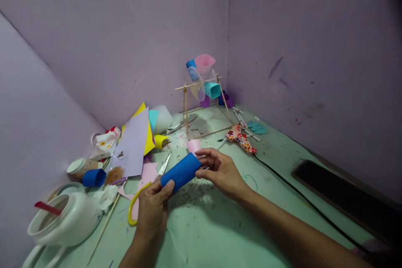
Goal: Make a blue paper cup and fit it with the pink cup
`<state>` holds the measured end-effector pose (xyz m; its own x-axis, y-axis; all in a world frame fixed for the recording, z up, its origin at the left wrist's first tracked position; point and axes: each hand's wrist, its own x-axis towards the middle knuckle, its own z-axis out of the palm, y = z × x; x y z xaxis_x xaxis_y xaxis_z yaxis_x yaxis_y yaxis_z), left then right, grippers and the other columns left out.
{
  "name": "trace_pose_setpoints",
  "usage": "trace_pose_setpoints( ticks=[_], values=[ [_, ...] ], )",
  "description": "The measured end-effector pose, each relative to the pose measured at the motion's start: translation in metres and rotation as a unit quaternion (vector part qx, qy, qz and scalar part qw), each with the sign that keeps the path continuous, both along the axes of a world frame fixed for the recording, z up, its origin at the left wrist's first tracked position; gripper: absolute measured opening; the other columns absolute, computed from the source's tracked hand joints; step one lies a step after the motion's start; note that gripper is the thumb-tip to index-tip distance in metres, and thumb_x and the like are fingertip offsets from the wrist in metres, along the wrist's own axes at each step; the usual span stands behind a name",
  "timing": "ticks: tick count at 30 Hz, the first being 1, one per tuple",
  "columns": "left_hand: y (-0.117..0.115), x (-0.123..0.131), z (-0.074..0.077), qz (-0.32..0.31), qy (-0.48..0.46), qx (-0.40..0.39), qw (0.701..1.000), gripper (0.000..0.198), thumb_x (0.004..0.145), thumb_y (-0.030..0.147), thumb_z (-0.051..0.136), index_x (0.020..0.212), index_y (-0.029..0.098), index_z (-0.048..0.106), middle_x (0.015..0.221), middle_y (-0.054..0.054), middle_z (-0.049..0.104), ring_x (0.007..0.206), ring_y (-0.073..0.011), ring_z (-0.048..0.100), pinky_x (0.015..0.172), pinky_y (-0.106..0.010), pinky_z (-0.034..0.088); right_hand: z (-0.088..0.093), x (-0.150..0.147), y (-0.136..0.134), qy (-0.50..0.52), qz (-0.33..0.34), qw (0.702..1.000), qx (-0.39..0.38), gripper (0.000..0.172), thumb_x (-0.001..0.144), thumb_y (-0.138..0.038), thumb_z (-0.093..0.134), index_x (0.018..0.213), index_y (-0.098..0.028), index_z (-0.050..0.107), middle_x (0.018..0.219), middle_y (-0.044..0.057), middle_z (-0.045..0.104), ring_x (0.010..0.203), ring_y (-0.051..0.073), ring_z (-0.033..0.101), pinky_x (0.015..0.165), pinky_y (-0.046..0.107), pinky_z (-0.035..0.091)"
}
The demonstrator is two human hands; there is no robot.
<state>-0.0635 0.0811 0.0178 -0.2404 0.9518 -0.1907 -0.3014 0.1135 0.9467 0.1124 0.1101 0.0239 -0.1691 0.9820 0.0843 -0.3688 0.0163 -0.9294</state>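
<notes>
My left hand (155, 203) grips a rolled piece of blue paper (180, 171) at its lower left end, the thumb lying on top. At the roll's other end is my right hand (218, 171), with curved fingers and thumb touching the paper's edge. Under and beside my left hand lie scissors with yellow handles (132, 211), their blade pointing up and away. A small pink paper cup shape (194, 145) stands just beyond the roll. Farther back, a stick frame (186, 109) carries a wheel with pink (205, 65), blue and teal (212, 90) paper cups.
A flower-patterned glue gun (240, 139) with a black cord (292, 180) lies right, near white rolled sticks and a dark phone-like slab (342, 197). Coloured paper sheets (133, 146), a blue paper ring (94, 178) and a white pitcher (73, 217) crowd the left. Walls close the back.
</notes>
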Motion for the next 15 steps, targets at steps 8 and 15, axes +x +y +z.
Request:
trace_pose_setpoints(
  ticks=[8, 15],
  values=[
    [-0.0019, 0.0005, -0.0004, -0.012, 0.019, 0.017, 1.000, 0.030, 0.047, 0.027, 0.084, 0.073, 0.013, 0.076, 0.067, -0.003, 0.062, 0.070, -0.0157, 0.053, 0.068, -0.028, 0.046, -0.0017, 0.0001, 0.0007, -0.015, -0.011, 1.000, -0.006, 0.044, 0.053, -0.013, 0.074, 0.095, -0.018, 0.060, 0.066, -0.002, 0.067, 0.060, 0.014, 0.061, 0.060, 0.028, 0.049],
    [-0.0051, 0.0034, 0.0027, -0.022, 0.071, 0.029, 0.997, 0.026, 0.050, 0.030, 0.081, 0.068, 0.013, 0.075, 0.076, -0.005, 0.065, 0.074, -0.0187, 0.055, 0.072, -0.031, 0.045, -0.0017, 0.0005, -0.0001, -0.048, -0.036, 0.998, -0.021, 0.029, 0.053, -0.015, 0.072, 0.079, -0.017, 0.058, 0.060, -0.004, 0.062, 0.055, 0.012, 0.058, 0.057, 0.027, 0.048]
  ],
)
